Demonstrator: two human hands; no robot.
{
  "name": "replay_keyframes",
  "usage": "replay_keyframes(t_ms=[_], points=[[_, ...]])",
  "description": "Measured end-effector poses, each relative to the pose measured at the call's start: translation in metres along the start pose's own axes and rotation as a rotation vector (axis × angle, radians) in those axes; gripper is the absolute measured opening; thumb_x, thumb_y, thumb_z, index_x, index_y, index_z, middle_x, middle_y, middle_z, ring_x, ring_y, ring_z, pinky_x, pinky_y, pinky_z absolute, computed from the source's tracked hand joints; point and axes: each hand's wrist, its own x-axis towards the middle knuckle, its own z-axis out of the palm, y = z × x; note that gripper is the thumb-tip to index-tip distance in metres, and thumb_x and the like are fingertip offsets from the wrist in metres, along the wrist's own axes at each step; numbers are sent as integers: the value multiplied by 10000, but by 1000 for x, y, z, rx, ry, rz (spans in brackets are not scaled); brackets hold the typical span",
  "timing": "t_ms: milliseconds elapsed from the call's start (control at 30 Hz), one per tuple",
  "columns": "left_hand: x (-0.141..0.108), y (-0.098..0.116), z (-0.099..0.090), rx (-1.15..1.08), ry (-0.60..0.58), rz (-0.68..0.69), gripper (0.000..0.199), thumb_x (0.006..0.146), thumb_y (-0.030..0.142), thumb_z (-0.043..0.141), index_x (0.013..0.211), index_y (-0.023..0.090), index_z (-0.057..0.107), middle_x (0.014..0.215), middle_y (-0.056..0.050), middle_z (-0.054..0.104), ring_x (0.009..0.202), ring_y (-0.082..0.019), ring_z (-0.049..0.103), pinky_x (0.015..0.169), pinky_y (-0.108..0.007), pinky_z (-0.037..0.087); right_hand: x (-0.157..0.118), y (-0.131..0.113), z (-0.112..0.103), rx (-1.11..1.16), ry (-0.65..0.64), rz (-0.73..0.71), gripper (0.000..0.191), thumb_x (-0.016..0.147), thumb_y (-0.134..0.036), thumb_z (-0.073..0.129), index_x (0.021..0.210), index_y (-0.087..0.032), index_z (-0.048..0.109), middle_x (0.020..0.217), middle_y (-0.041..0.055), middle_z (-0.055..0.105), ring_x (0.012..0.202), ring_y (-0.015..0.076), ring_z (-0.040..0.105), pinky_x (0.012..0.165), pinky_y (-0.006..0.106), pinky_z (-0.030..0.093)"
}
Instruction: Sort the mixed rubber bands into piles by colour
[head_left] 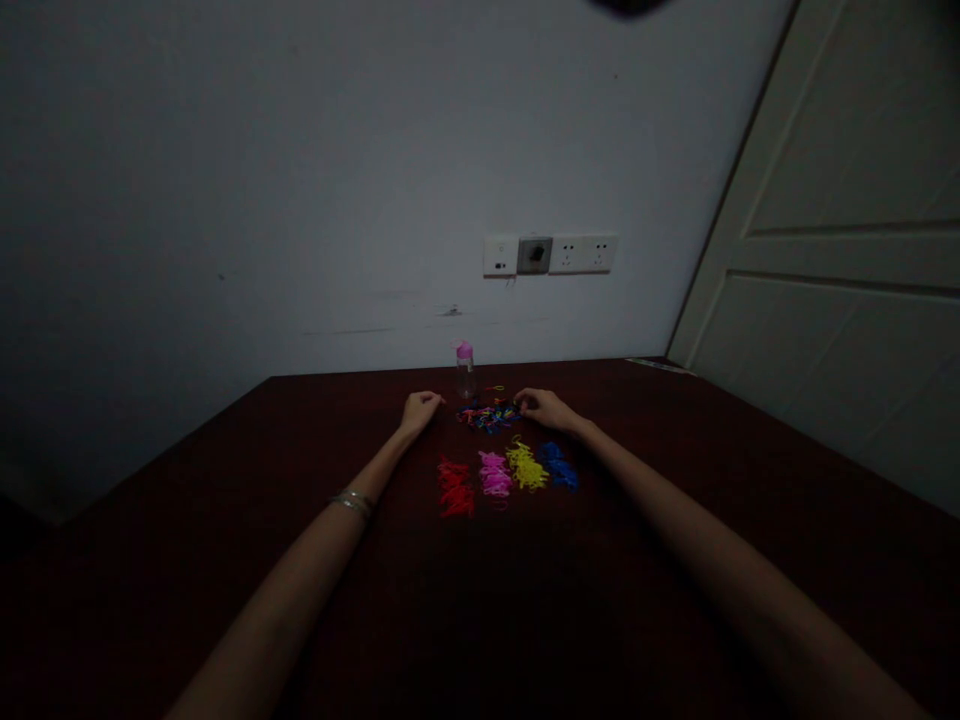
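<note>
A mixed pile of small coloured rubber bands [489, 416] lies on the dark red table, between my two hands. At the pile's right edge is my right hand [549, 409], its fingers pinched at a dark strand that looks like one of the bands. My left hand [421, 410] rests on the table left of the pile, fingers curled together; whether they hold anything is too dark to see. Nearer to me, sorted heaps lie in a row: red bands [455, 487], pink bands [495, 474], yellow bands [527, 467] and blue bands [559, 466].
Behind the pile stands a clear bottle [466, 375] with a pink lid. The table [517, 620] reaches back to a pale wall [337, 180] with a row of sockets [583, 254]. A white panelled door [847, 240] is at the right. The room is dim.
</note>
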Motion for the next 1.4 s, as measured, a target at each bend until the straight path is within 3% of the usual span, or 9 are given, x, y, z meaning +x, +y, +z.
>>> replay_keyframes(t_ms=[400, 700, 933, 1200, 1400], points=[[-1, -3, -1, -67, -20, -29, 274, 655, 310, 475, 682, 120, 670, 515, -10, 578, 554, -131, 514, 574, -224, 375, -10, -10, -9, 60, -19, -14, 304, 688, -109, 509, 988, -136, 553, 730, 16, 595, 666, 115, 542, 650, 231, 413], [-1, 0, -1, -85, -32, -53, 280, 644, 309, 479, 690, 108, 668, 479, -3, 554, 500, -112, 474, 528, -212, 350, -39, -33, -48, 171, -157, 21, 318, 664, -138, 486, 976, -126, 542, 743, 34, 592, 657, 118, 524, 633, 237, 414], [0, -4, 1, -64, -29, -10, 264, 640, 298, 480, 670, 116, 668, 598, -27, 616, 559, -119, 505, 541, -210, 355, -59, -51, -79, 207, -208, 80, 335, 660, -167, 478, 986, -131, 550, 791, 54, 610, 692, 131, 534, 630, 249, 417], [0, -3, 0, -36, -38, 9, 271, 636, 306, 469, 655, 121, 667, 585, -22, 612, 580, -131, 519, 567, -219, 365, -75, -46, -109, 211, -479, 171, 348, 625, -151, 508, 968, -129, 566, 774, 48, 613, 643, 114, 531, 577, 231, 415], [0, -4, -1, -46, -36, 12, 283, 644, 326, 471, 666, 123, 667, 608, -30, 622, 591, -133, 526, 561, -217, 364, -81, -36, -109, 229, -664, 276, 351, 579, -206, 600, 923, -140, 612, 716, 30, 624, 541, 90, 508, 473, 198, 385]])
